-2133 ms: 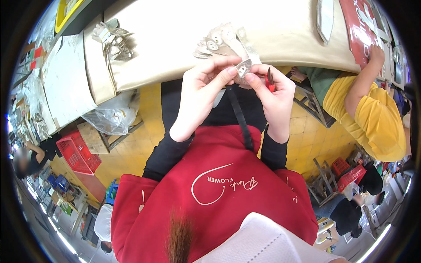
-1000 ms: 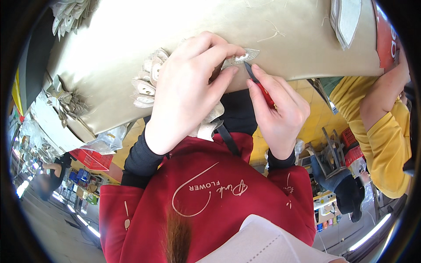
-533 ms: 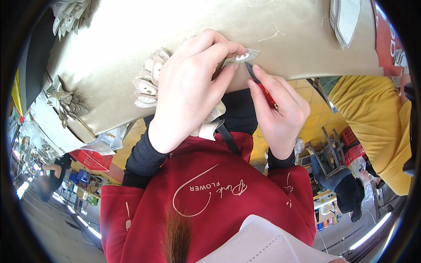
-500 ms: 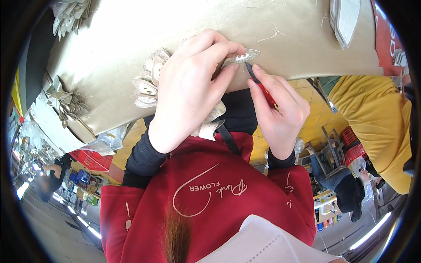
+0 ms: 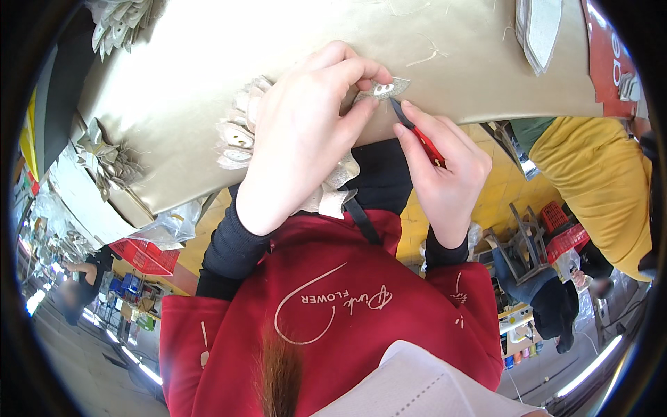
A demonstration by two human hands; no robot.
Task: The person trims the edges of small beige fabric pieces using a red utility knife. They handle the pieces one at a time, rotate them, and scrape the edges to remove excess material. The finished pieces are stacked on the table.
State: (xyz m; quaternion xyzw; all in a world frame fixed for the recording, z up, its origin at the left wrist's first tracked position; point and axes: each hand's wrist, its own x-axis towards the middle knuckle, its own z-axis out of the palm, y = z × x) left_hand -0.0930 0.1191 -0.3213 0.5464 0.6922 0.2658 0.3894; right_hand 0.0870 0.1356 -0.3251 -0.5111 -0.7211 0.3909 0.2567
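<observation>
My left hand (image 5: 306,132) is closed in a pinch on a small pointed, leaf-shaped fabric piece (image 5: 397,86) with a pale centre that has holes in it. The pinch is between thumb and fingertips, above the table's near edge. In my right hand (image 5: 450,163) is a small red-handled cutting tool (image 5: 425,144) with a dark pointed blade; its tip is beside the lower edge of the piece. A cluster of similar fabric pieces (image 5: 236,137) lies left of my left hand, partly covered by it. More pale pieces (image 5: 326,200) show beneath my left wrist.
The gold-toned table cover (image 5: 458,76) carries loose threads (image 5: 429,54). Stacks of pieces lie at the far left (image 5: 119,26) and left edge (image 5: 104,156). Long pale pieces (image 5: 538,35) lie far right. A person in yellow trousers (image 5: 590,187) is at the right.
Both hands keep nearly the same places. The held piece and the blade have shifted only slightly, and the blade tip stays beside the piece.
</observation>
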